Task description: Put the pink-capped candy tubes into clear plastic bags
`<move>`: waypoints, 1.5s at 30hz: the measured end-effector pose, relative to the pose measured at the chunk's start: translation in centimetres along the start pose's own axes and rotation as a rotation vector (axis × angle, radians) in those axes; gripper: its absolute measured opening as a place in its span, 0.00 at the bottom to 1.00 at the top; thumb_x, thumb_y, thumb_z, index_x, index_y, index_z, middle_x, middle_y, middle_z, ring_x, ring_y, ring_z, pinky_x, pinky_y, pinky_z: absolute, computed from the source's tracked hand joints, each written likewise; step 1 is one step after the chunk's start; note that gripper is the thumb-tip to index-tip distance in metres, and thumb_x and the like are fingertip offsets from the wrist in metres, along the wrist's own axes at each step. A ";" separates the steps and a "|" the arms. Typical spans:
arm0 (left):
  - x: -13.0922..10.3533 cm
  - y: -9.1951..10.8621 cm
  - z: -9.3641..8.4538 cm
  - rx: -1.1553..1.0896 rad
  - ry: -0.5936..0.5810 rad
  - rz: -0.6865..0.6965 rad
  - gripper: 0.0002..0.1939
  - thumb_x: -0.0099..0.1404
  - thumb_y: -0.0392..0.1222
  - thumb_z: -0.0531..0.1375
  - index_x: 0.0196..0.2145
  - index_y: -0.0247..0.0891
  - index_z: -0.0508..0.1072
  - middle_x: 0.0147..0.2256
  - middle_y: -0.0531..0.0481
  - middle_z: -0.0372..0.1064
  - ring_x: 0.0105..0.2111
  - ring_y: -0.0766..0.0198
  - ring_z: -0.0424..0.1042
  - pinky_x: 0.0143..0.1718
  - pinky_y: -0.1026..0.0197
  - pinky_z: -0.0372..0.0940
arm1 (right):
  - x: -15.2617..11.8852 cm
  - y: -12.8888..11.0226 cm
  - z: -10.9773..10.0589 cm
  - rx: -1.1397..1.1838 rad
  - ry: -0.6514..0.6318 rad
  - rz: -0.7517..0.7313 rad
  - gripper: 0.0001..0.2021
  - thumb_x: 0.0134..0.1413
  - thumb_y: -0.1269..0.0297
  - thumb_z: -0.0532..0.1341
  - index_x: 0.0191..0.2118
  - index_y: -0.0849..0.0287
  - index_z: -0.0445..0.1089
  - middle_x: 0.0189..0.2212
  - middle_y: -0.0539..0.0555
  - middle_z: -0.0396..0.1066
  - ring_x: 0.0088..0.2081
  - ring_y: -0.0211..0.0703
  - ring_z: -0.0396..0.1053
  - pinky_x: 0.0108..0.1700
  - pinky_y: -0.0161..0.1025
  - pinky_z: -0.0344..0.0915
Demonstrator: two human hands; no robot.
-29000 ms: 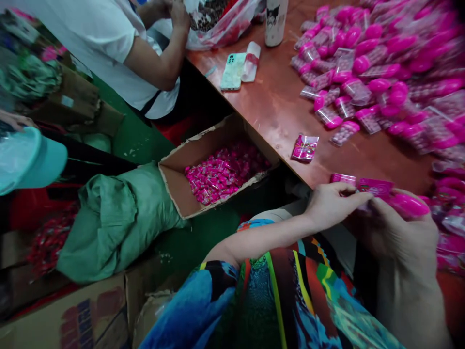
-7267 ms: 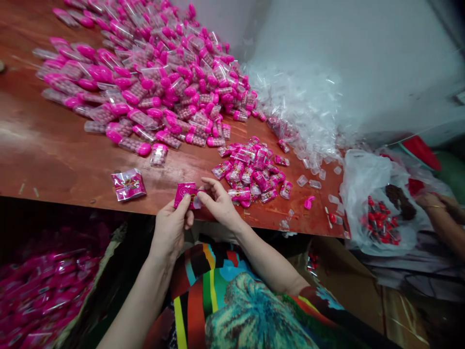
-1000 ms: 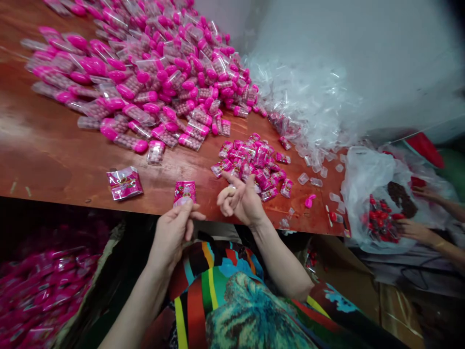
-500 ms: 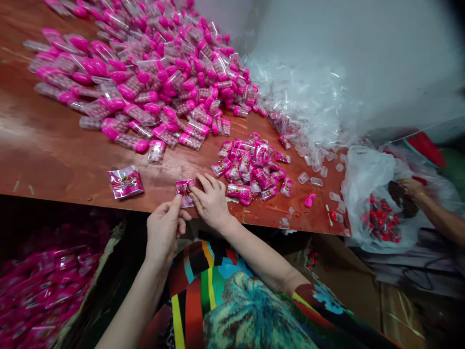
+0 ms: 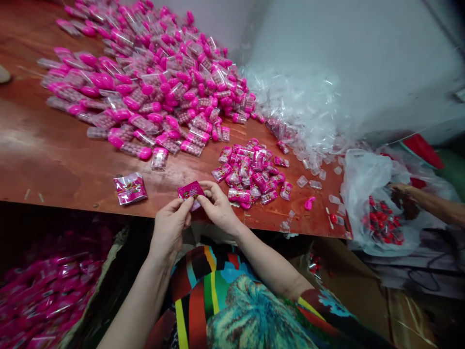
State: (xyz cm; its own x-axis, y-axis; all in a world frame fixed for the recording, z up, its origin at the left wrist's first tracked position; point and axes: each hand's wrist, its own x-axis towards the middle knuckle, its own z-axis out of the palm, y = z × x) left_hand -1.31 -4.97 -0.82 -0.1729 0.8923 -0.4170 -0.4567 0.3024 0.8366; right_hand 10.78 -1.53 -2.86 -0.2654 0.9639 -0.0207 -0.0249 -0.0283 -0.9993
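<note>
the table (image 5: 72,167) is bounded by a straight near edge, just within which both hands are held. toward the far left corner, a heap of pink-capped bottles (image 5: 147,90) is spread. closer in, right of the hands, small packets (image 5: 250,172) are piled, nearest the right hand (image 5: 222,213). by the near edge, left of the left hand (image 5: 170,220), a flat pink packet (image 5: 130,188) is laid.

between the hands, a pink sachet (image 5: 191,189) is pinched by the fingers of both — at its near left side and its near right. it is angled beyond the fingertips, its far edge rising rightward; its long axis cannot be told — part is covered. neither hand is clearly nearer.
</note>
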 end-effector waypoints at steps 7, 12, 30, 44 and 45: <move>1.2 -0.3 -0.1 0.035 0.081 -0.019 0.18 0.48 0.49 0.72 0.19 0.33 0.72 0.12 0.56 0.58 0.13 0.74 0.52 0.16 0.68 0.44 | 0.4 -0.1 0.5 -0.270 0.032 -0.046 0.17 0.65 0.67 0.53 0.58 0.60 0.62 0.31 0.50 0.71 0.34 0.39 0.71 0.43 0.38 0.68; 1.4 0.3 -1.0 0.056 0.005 -0.095 0.19 0.51 0.53 0.70 0.19 0.34 0.73 0.12 0.54 0.59 0.14 0.72 0.54 0.16 0.67 0.45 | 0.7 -0.6 0.2 -0.396 -0.076 -0.116 0.17 0.68 0.67 0.51 0.59 0.58 0.62 0.38 0.54 0.76 0.38 0.41 0.74 0.43 0.39 0.68; 1.6 2.1 -1.6 -0.257 0.137 -0.113 0.21 0.39 0.45 0.77 0.18 0.34 0.69 0.14 0.58 0.59 0.14 0.75 0.55 0.14 0.70 0.47 | 13.8 -1.7 0.6 -1.466 0.097 -0.124 0.15 0.68 0.60 0.54 0.51 0.63 0.69 0.52 0.65 0.67 0.53 0.57 0.63 0.53 0.53 0.63; 1.4 0.3 -0.8 -0.422 0.217 -0.090 0.13 0.51 0.37 0.72 0.25 0.32 0.70 0.19 0.54 0.68 0.15 0.72 0.62 0.14 0.68 0.53 | -0.5 -1.1 -0.8 -0.200 0.104 -0.057 0.16 0.62 0.57 0.61 0.53 0.55 0.63 0.39 0.52 0.69 0.38 0.40 0.69 0.40 0.37 0.67; 1.3 0.2 -0.6 -0.400 0.221 -0.072 0.13 0.51 0.38 0.72 0.24 0.33 0.70 0.17 0.55 0.66 0.15 0.72 0.61 0.15 0.68 0.53 | -1.1 -1.0 -0.5 -0.171 0.115 -0.034 0.17 0.61 0.57 0.62 0.52 0.55 0.63 0.38 0.51 0.68 0.37 0.39 0.69 0.39 0.36 0.67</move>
State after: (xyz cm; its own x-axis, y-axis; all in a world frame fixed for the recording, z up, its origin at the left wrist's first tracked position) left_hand -2.13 -3.97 -1.42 -0.2905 0.7681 -0.5707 -0.7679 0.1687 0.6179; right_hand 11.53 -2.41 -1.89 -0.1554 0.9877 0.0196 0.1350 0.0408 -0.9900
